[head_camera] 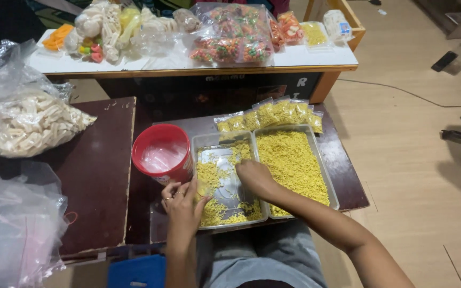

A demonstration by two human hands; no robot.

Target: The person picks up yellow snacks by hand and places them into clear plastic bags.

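Fingers of the right hand are curled down into the left metal tray, where loose yellow noodle snack is touched or gathered; whether any is pinched between them cannot be told. The left hand is held at the near left edge of the same tray, its fingers drawn narrow around what appears to be a small clear plastic bag, with rings seen on two fingers. Bare metal shows along the middle of this tray, the snack being heaped at its near end and left side. Just to the right, touching it, a second tray is filled with the same yellow snack. Beyond both trays, a row of small filled packets is laid along the far edge of the dark table. A red tub lined with clear plastic stands just left of the trays. Farther left, a large clear bag of pale crackers rests on the table. On the far white shelf, bagged colourful snacks are piled.
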